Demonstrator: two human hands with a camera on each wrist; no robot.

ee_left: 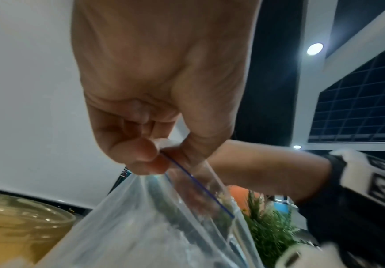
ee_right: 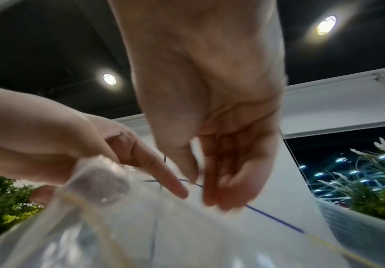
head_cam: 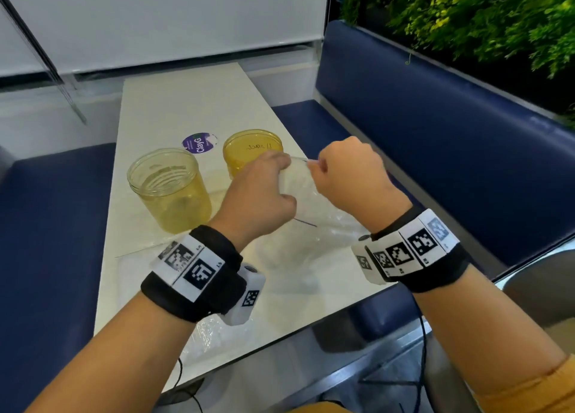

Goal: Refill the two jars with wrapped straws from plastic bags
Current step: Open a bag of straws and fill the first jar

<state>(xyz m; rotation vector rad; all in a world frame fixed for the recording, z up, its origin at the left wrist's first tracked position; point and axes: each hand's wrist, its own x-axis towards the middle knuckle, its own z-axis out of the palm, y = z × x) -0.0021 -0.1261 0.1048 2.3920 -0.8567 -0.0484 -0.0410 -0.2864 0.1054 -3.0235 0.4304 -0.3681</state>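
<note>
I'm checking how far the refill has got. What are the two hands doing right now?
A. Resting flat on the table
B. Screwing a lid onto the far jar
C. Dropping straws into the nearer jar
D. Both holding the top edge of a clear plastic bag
D: the left hand and right hand both pinch the clear plastic bag at its blue-lined top edge, lifted in front of the two jars, which have no lids on.
</note>
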